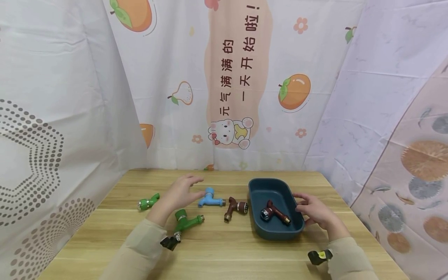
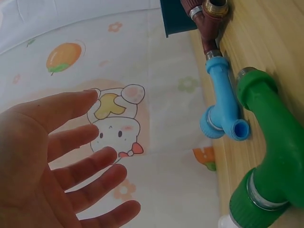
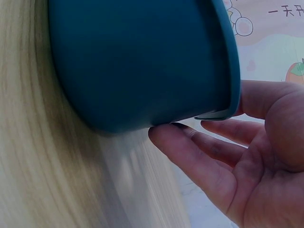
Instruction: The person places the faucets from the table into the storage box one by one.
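My left hand (image 1: 182,190) hovers with spread, relaxed fingers beside a light blue plastic tap (image 1: 211,198), holding nothing. In the left wrist view, its fingers (image 2: 90,166) are apart from all the taps. At the right, my right hand (image 1: 316,210) grips the side of a dark teal tub (image 1: 260,229). Its thumb reaches over the rim and its fingers (image 3: 190,152) lie against the outer wall; the thumb tip is hidden behind the rim in the right wrist view. A dark red tap (image 1: 276,212) lies inside the tub.
Another dark red tap (image 1: 235,208) lies left of the tub. A larger green tap (image 1: 187,221) is by my left wrist, and a small green tap (image 1: 148,202) lies farther left. Printed curtains (image 1: 168,128) surround the wooden table (image 1: 217,256).
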Motion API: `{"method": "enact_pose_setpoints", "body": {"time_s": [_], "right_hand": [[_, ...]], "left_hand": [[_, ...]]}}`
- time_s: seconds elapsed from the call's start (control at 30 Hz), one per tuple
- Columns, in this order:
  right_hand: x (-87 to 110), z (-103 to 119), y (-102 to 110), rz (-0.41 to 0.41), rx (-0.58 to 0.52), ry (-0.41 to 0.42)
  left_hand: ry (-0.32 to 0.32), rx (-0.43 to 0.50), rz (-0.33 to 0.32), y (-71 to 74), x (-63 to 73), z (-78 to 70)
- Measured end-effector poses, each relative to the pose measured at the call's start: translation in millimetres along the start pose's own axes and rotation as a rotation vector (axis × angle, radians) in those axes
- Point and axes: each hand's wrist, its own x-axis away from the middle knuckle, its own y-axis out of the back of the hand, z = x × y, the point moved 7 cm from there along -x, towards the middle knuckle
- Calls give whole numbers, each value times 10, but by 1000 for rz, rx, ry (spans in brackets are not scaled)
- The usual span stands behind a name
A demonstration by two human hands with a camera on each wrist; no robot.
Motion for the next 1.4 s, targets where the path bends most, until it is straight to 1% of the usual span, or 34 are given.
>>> {"method": "enact_pose_setpoints", "body": {"time_s": [0.23,0.43,0.67,0.73,0.77,0.87,1.07,1.23,1.4], "right_hand": [[0,7,-2,0,2,4],[5,14,-6,0,3,6],[7,19,-4,-3,8,10],[4,12,-3,-4,12,10],[3,9,-3,-5,14,9],[-1,4,1,-6,16,9],[10,22,-2,-4,15,10],[24,49,-5,-4,14,12],[31,49,-7,-5,15,5]], "left_hand": [[25,8,21,-3,71,104],[20,-24,39,-28,124,187],[21,-37,81,-85,162,316],[29,-40,92,-98,177,345],[27,-40,97,-101,184,349],[49,-34,114,-120,203,381],[54,-10,127,-173,223,424],[112,36,152,-234,252,503],[156,52,175,-273,285,562]]}}
